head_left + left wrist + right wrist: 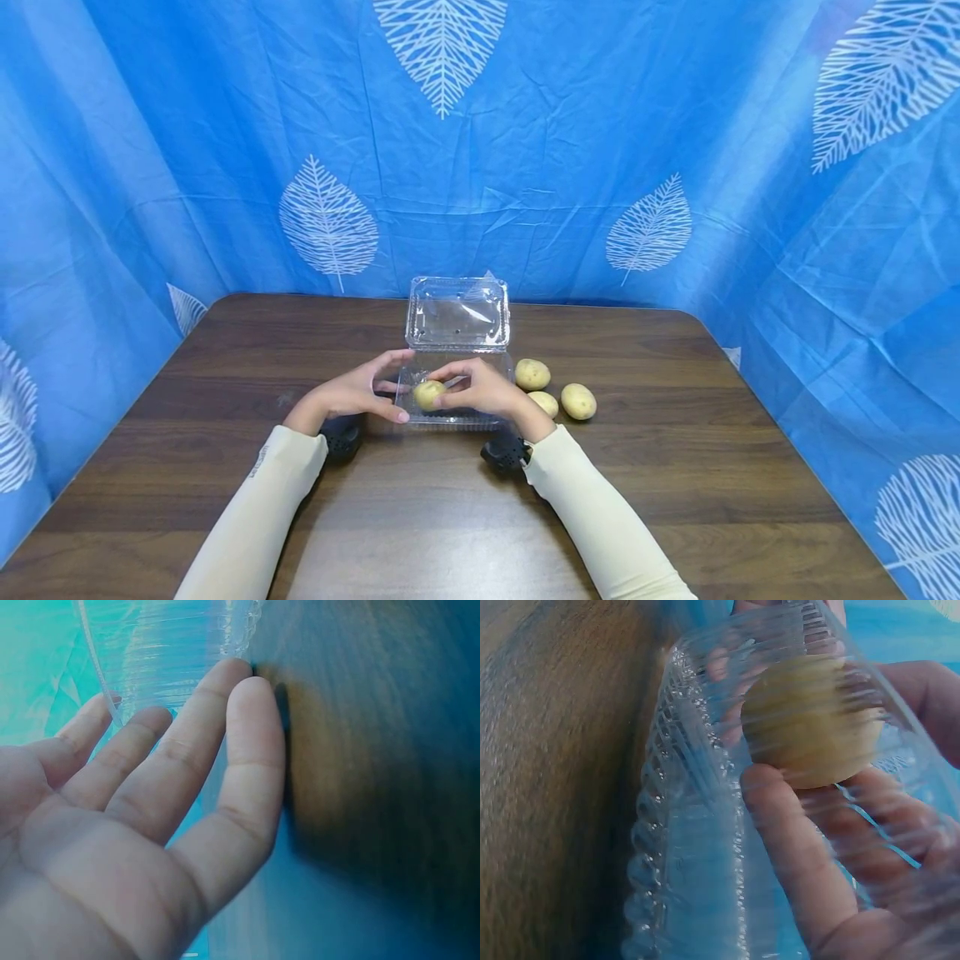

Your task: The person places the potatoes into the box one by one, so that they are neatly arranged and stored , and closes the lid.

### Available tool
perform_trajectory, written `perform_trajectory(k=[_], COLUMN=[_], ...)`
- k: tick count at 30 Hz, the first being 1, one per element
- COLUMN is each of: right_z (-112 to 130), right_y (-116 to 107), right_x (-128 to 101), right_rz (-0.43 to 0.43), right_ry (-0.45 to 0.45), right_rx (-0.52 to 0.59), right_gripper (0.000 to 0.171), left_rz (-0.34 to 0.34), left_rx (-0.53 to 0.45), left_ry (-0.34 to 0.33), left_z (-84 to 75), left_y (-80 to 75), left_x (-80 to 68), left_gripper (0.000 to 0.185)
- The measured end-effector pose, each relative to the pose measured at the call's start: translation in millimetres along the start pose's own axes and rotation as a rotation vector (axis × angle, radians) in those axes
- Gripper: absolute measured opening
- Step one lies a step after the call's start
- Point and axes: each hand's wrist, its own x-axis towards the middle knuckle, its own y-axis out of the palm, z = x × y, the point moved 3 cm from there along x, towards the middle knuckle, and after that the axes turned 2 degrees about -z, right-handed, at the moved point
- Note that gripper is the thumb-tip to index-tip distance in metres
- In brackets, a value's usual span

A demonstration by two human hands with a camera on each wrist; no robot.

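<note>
A clear plastic clamshell container (457, 421) stands on the table with its lid (457, 312) raised at the back. My right hand (486, 387) reaches into the base and holds a yellow potato (429, 396) between thumb and fingers, near the left end. Through the clear wall, the right wrist view shows the same potato (810, 724) at the fingertips. At the container's left side is my left hand (347, 395), fingers spread and thumb by the front corner. In the left wrist view its fingertips (229, 671) lie right at the ridged plastic wall.
Three more potatoes lie on the brown wooden table (675, 467) right of the container: one at the back (532, 374), one farther right (578, 402), and one partly hidden by the right wrist (544, 404). A blue curtain (480, 208) with white leaf prints hangs behind.
</note>
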Motion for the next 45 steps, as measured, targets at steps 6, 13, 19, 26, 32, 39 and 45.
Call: perform_trajectory(k=[6, 13, 19, 26, 32, 39, 45], right_z=[-1.6, -4.2, -5.6, -6.5, -7.2, -7.6, -8.8], right_y=[2.5, 5.5, 7.4, 8.6, 7.5, 6.8, 4.8], right_x=[4.8, 7.3, 9.2, 9.7, 8.6, 6.9, 6.7], right_rz=[0.040, 0.087, 0.109, 0.142, 0.150, 0.153, 0.135], right_ry=[-0.026, -0.035, -0.041, -0.012, 0.050, 0.080, 0.074], right_rx=[-0.067, -0.070, -0.073, -0.048, 0.005, 0.091, 0.154], right_gripper=[0.040, 0.041, 0.041, 0.040, 0.042, 0.041, 0.040], left_rz=[0.004, 0.002, -0.011, -0.007, -0.007, -0.012, -0.008], left_rx=[-0.011, -0.002, 0.021, 0.014, 0.019, 0.019, 0.015], left_ry=[0.010, 0.018, 0.014, 0.013, 0.008, 0.008, 0.014], left_z=[-1.2, 0.6, -0.2, 1.4, 1.1, 0.2, -1.5], left_y=[0.6, 0.9, 0.9, 0.7, 0.8, 0.6, 0.8], left_x=[0.4, 1.5, 0.5, 1.3, 0.9, 1.1, 0.8], left_gripper=[0.106, 0.107, 0.108, 0.108, 0.108, 0.109, 0.109])
